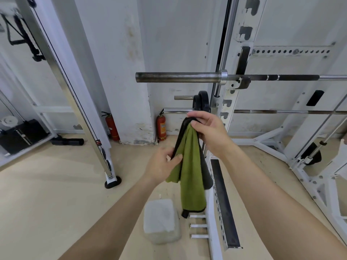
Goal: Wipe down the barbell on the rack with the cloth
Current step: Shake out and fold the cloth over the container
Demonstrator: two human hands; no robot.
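Note:
A green cloth with dark edging (190, 171) hangs down in front of me. My right hand (208, 131) pinches its top corner, and my left hand (162, 165) grips its left edge lower down. The barbell (176, 77) lies level on the white rack (231, 87) above and beyond both hands, its dull sleeve sticking out to the left and its thinner shaft running off to the right. Neither hand nor the cloth touches the bar.
A second bar with black weight plates (201, 104) sits lower on the rack. Two red fire extinguishers (161, 128) stand by the wall pillar. A pale block (161, 221) lies on the floor below the cloth. A slanted cable-machine post (80, 102) stands at left.

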